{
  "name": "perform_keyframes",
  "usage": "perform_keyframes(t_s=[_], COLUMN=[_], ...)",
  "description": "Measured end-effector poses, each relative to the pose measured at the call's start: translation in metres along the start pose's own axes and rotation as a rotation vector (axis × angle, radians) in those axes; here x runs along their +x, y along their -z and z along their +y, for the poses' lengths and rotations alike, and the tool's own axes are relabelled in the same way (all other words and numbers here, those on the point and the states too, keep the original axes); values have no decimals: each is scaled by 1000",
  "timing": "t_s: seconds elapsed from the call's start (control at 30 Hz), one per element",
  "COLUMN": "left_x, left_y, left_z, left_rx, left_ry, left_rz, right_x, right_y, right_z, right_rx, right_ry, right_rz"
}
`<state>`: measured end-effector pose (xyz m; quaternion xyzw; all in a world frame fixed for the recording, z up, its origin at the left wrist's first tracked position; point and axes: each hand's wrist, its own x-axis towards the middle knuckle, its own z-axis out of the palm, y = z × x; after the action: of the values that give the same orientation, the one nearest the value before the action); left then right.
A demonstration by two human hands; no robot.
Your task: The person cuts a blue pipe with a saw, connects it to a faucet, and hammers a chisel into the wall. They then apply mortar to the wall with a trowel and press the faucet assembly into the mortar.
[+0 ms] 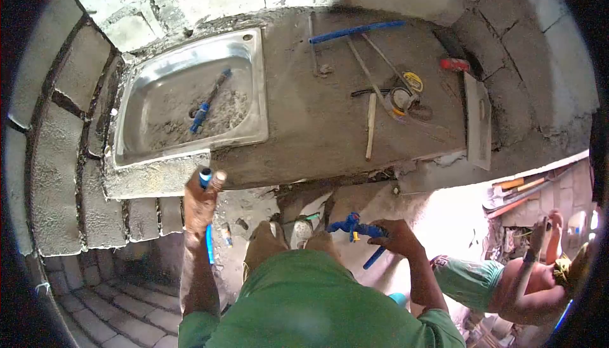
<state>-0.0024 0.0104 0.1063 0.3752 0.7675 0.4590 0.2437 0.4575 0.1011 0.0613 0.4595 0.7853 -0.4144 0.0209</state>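
at nine o'clock my left hand [202, 203] is clenched round an upright blue pipe [207, 221] just below the steel sink [254, 88]. at five o'clock my right hand [398, 237] grips a blue pipe fitting [353, 226] — a second person [507, 281] crouches beyond it.

The sink [254, 88] sits in the left part of the tabletop [317, 119], with a short pipe piece [206, 104] lying in its basin. To its right, on the tabletop, lie a long pipe [356, 31] at the back, a tape measure [412, 81] and a stick [370, 126]. In front of the tabletop, the left hand [200, 202] grips an upright pipe [207, 221] below the sink; the right hand [396, 237] holds a pipe fitting [352, 226]. Another person [520, 284] is at the far right.
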Motion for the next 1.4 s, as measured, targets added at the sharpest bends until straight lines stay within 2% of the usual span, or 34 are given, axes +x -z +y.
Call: perform_keyframes(t_s=[0.03,0.1,0.17,0.2,0.23,0.27,0.33,0.4,0.43,0.5,0.6,0.77,0.83,0.93,0.97,1.1,1.13,1.17,1.23,1.27,1.3,1.37,1.4], left_x=[-4,-12,-19,-23,-26,-29,-34,-36,-37,-41,-50,-58,-58,-59,-60,-62,-63,-65,-62,-62,-57,-57,-59], left_y=[-10,-26,-38,-39,-38,-38,-36,-27,-23,-10,6,25,26,26,25,19,10,8,-8,-12,-13,-26,-30], left_z=[-11,-23,-13,-3,7,13,20,19,18,25,30,19,10,11,15,24,18,22,28,36,46,39,39], left_rx=[-133,-2,113,62,3,-7,-282,-285,-273,-280,-27,-132,-292,-228,-201,-188,-217,-218,-223,-33,57,123,132], left_ry=[74,63,-97,-96,-98,-92,-155,-141,-118,-172,-218,-84,-74,-42,-45,-103,-150,-111,-311,-225,-206,-48,-58], left_rz=[-47,-128,-200,-280,-355,-340,-449,-459,-490,-472,-437,-443,-403,-396,-392,-416,-368,-396,-379,-363,-451,-564,-583], right_x=[-2,-9,-18,-16,-6,-3,15,32,44,62,93,123,129,127,137,163,170,176,183,178,173,173,173], right_y=[11,34,56,47,64,84,98,98,96,92,80,62,62,56,54,49,50,55,62,70,78,93,100], right_z=[-14,-33,-40,-19,-71,-99,-141,-203,-222,-251,-266,-282,-289,-305,-295,-269,-256,-241,-223,-222,-223,-221,-216], right_rx=[28,187,353,605,332,385,450,531,521,436,451,427,404,438,501,693,670,636,662,558,457,263,270], right_ry=[7,-99,-83,175,264,267,286,322,339,500,534,597,583,557,630,746,778,801,799,814,827,873,862], right_rz=[13,92,306,650,948,856,953,994,984,877,741,672,670,569,482,432,412,409,231,188,134,44,65])
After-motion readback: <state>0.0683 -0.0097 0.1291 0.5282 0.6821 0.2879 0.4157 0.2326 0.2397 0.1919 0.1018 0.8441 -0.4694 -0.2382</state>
